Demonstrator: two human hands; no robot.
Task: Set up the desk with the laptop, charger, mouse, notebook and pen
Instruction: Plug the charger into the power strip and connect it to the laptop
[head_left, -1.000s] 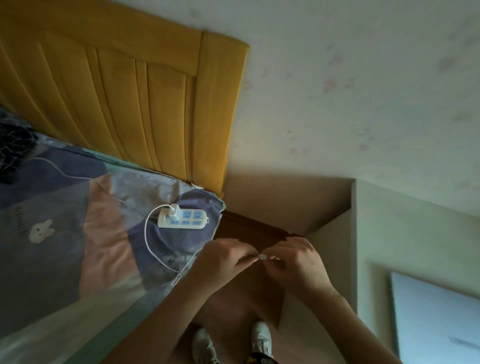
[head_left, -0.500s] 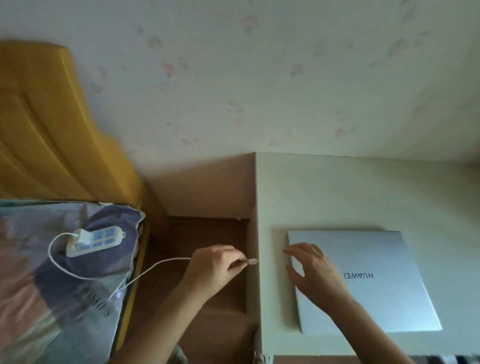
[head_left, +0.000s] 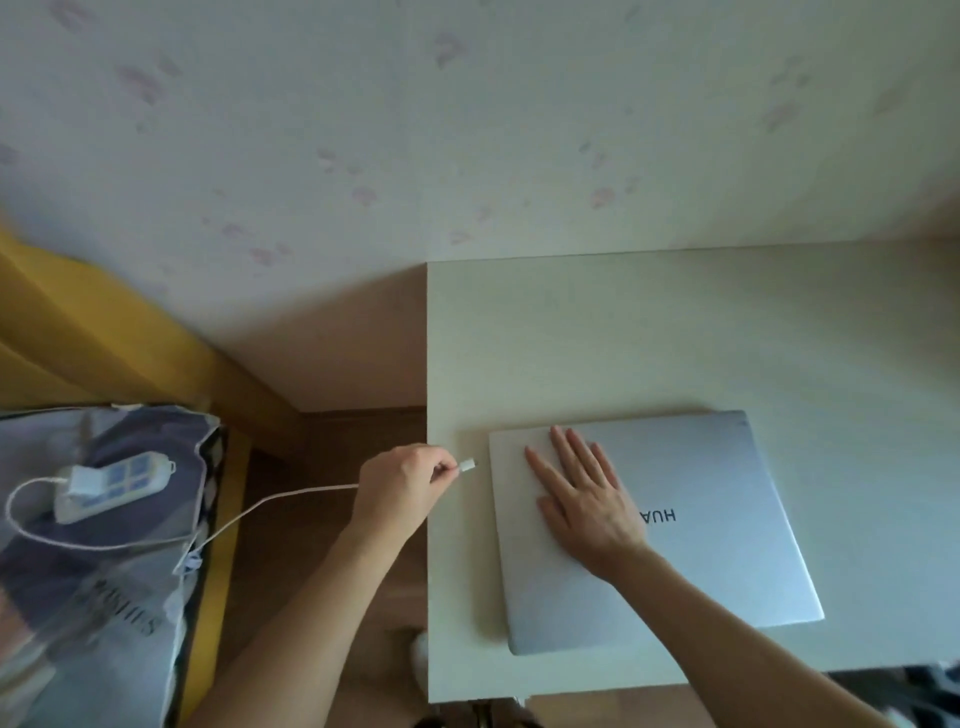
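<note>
At the left edge of the pale desk (head_left: 675, 332), the left hand (head_left: 402, 493) pinches the white charger cable (head_left: 291, 496) just behind its small plug (head_left: 467, 464). The plug sticks out past the thumb and forefinger and points toward the left side of the closed silver laptop (head_left: 727, 561), near it but not touching. The other fingers of that hand are curled in. From the hand the cable runs back to the left, over the gap between desk and bed, loops on the patterned bedcover (head_left: 104, 597) and ends at a white charger block (head_left: 83, 480) plugged into a white power strip (head_left: 111, 486) lying there.

The right hand (head_left: 587, 499) lies flat on the laptop lid, palm down, fingers straight and slightly spread, tips near the lid's far left corner. It grips nothing.

On the lid, upside down from this view, the letters "HUA" can be read beside the hand; the rest of the word is covered by it. Dark lettering on the bedcover is too blurred to read with certainty.
</note>
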